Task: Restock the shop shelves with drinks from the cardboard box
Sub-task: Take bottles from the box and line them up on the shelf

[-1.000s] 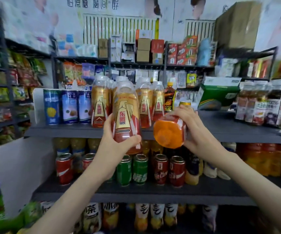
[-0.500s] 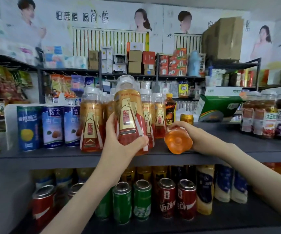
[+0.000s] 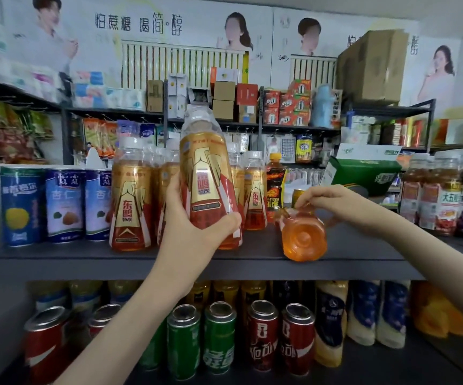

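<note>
The left hand (image 3: 194,232) grips a full amber bottle (image 3: 208,173), slightly tilted, before the row (image 3: 131,195) of like bottles on the shelf (image 3: 85,259). The right hand (image 3: 336,204) clasps a second bottle (image 3: 304,240) lying there, base outward.

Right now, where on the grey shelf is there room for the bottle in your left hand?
The bare patch of grey shelf lies between the bottle lying on its side under the right hand and the dark juice bottles at far right. Left of that, gold bottles and blue cans crowd it.

Glossy plastic bottle (image 3: 208,179); matt grey shelf (image 3: 58,259); shiny metal cans (image 3: 219,340).
</note>
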